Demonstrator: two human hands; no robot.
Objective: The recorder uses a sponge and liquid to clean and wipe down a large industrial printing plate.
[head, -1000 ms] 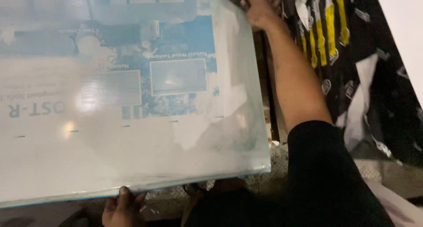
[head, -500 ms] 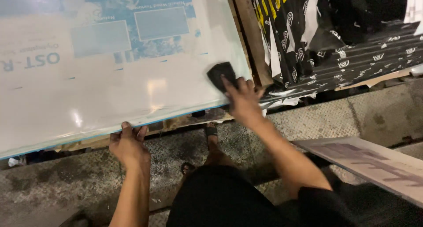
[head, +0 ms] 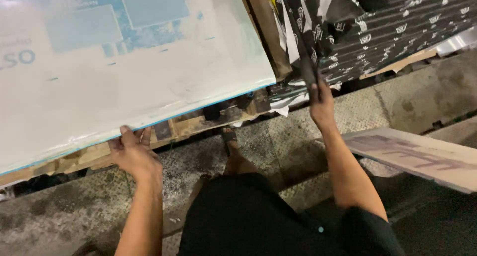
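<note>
Left hand (head: 133, 154): the near edge of the big pale printing plate (head: 124, 82) is gripped, fingers curled under it.
Plate: it is laid on a wooden pallet (head: 198, 124), blue print at its far end.
Right hand (head: 322, 104): fingers are closed on a dark pad (head: 306, 69), beside the black printed sheets (head: 372, 32).
Floor: 1 grey board (head: 422, 156) is seen at the right.

Print workshop: printing plate (head: 124, 77), stacked printed sheets (head: 377, 32)
</note>
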